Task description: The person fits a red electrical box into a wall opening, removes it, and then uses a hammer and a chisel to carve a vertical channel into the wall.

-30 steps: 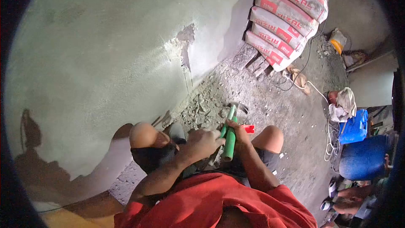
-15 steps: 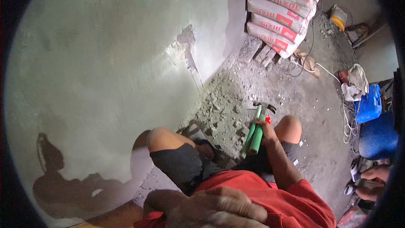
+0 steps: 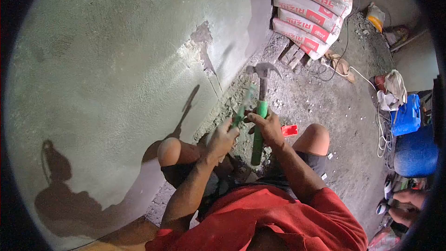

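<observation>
My right hand (image 3: pixel 267 128) grips the green handle of a claw hammer (image 3: pixel 261 94), whose steel head points up toward the wall. My left hand (image 3: pixel 223 137) holds a thin green-handled chisel (image 3: pixel 245 103), its tip aimed at the base of the plastered wall. A patch of broken plaster (image 3: pixel 203 42) with a crack running down shows on the wall (image 3: pixel 116 65) above the tools. I am crouched, both knees on either side of my arms.
Rubble (image 3: pixel 241 97) lies along the wall's foot. Stacked cement bags (image 3: pixel 313 7) rest on a wooden pallet at the top. A small red object (image 3: pixel 289 130) lies by my right knee. Blue containers (image 3: pixel 411 135), cloth and cables sit at right. Another person's hand (image 3: pixel 404 204) is at lower right.
My left hand came up from near the camera and took hold of the chisel. My right hand raised the hammer from the floor, head now upright.
</observation>
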Motion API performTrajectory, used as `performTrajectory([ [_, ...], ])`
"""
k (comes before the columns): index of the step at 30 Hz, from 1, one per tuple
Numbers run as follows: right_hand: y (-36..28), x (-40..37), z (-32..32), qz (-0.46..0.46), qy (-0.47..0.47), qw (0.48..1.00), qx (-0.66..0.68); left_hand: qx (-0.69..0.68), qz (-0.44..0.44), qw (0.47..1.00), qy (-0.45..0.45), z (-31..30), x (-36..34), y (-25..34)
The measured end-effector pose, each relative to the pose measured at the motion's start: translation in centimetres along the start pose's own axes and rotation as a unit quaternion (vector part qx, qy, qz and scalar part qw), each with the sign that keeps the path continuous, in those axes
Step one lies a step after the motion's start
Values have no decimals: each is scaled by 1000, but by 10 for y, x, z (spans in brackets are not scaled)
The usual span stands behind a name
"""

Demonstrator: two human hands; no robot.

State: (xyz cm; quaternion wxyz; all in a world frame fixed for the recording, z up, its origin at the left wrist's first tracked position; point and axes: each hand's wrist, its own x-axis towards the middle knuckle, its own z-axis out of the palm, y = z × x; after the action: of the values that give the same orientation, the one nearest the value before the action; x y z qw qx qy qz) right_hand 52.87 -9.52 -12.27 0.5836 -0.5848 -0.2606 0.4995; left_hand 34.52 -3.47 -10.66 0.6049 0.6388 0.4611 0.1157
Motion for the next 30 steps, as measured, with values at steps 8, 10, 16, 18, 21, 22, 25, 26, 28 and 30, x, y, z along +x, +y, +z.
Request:
performTrajectory([
  [8,-42,2,-19,-74,-2,978,-193,138,114,956,234,-50,43,43],
  [10,-51,-2,-16,-70,-18,983,-170,146,108,946,270,-52,47,47],
  [16,-65,0,-7,-126,-25,983,-130,139,146,922,330,-59,61,14],
  [18,-73,3,4,-148,-11,984,-100,144,114,919,348,-54,68,9],
  [21,-59,24,24,-202,7,977,-61,158,31,937,311,-55,64,28],
  [22,-52,36,34,-193,30,979,-63,149,75,942,293,-56,62,30],
  [25,-37,83,62,-105,35,968,-227,97,83,944,303,-54,61,45],
  [26,-36,103,61,-119,9,956,-267,94,86,943,307,-58,64,42],
  [28,-45,114,67,-142,-13,943,-301,91,110,934,326,-60,70,37],
  [30,-74,85,81,-186,-15,971,-147,81,105,941,312,-65,72,35],
])
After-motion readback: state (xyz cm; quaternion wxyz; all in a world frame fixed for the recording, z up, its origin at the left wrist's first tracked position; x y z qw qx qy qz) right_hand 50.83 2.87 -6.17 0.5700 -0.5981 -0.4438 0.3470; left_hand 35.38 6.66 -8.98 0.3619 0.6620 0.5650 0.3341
